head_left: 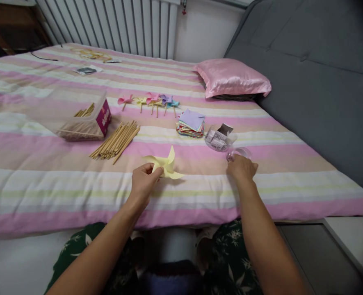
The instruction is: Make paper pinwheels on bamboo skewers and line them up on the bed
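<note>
A pale yellow folded-paper pinwheel [165, 164] lies on the near part of the pink, cream and green striped bed cover [46, 180], its four pointed blades fanning out from a creased centre, one blade standing upward and another stretching flat to the right. The left hand [144, 182] pinches the pinwheel's left blade between thumb and fingertips, closed on the paper, so the pinwheel sits just beyond and to the right of the grip, most of it clear of the fingers. The right hand [242, 168] rests well to the right of the pinwheel, fingers curled over a small clear plastic lid [241, 153] that lies on the cover; whether the fingers actually clamp it cannot be told, since the back of the hand hides them. Just beyond that lid stands a small clear plastic tub [220, 138] holding little pale pieces. Left of the tub is a stack of square coloured papers [191, 123] topped by a lilac sheet. Farther off, a row of finished paper pinwheels on sticks [150, 100] in pink, yellow, purple and blue lies across the cover. To the left, a loose bundle of thin wooden sticks [116, 141] lies beside a clear plastic box [76, 114] with more sticks inside. A shiny pink satin pillow [233, 78] sits at the far right.
</note>
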The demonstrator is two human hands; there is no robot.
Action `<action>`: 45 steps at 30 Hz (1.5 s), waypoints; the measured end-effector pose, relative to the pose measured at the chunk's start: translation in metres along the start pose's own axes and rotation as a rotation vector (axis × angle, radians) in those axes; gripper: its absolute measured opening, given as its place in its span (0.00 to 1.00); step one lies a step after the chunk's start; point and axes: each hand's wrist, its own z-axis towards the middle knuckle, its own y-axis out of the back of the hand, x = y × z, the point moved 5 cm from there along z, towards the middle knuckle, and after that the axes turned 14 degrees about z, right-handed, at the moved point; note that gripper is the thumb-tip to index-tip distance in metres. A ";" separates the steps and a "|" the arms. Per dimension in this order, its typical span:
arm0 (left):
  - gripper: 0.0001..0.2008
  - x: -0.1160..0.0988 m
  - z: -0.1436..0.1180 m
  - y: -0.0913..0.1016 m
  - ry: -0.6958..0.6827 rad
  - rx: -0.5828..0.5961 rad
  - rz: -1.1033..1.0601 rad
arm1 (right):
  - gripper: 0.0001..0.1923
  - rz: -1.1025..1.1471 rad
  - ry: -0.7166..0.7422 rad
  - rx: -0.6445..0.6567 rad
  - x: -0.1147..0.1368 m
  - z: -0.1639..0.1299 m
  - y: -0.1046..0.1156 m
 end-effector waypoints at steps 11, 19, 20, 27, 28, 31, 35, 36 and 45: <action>0.06 0.000 -0.002 -0.001 0.004 0.015 0.006 | 0.10 -0.006 -0.006 -0.040 0.003 -0.002 0.003; 0.05 0.001 -0.002 -0.002 -0.006 0.015 0.021 | 0.12 0.039 0.011 -0.062 0.005 -0.004 0.008; 0.05 0.001 -0.002 -0.002 -0.008 0.019 0.018 | 0.11 0.044 0.015 -0.070 0.006 -0.004 0.009; 0.05 0.002 -0.001 -0.002 0.012 0.023 0.002 | 0.10 0.064 0.061 -0.109 0.011 -0.006 0.011; 0.05 0.001 -0.002 -0.003 0.012 0.025 -0.001 | 0.10 0.062 0.072 -0.110 0.011 -0.006 0.010; 0.05 0.000 -0.002 -0.003 0.010 0.029 -0.004 | 0.10 0.059 0.092 -0.102 0.011 -0.006 0.008; 0.06 -0.001 -0.003 -0.002 0.003 0.024 0.004 | 0.10 0.059 0.074 -0.095 0.012 -0.007 0.008; 0.05 -0.001 -0.003 -0.002 0.002 0.022 0.005 | 0.10 0.061 0.066 -0.097 0.012 -0.008 0.008; 0.06 0.000 -0.003 -0.002 -0.002 0.023 0.036 | 0.08 0.090 0.048 -0.127 0.012 -0.011 0.014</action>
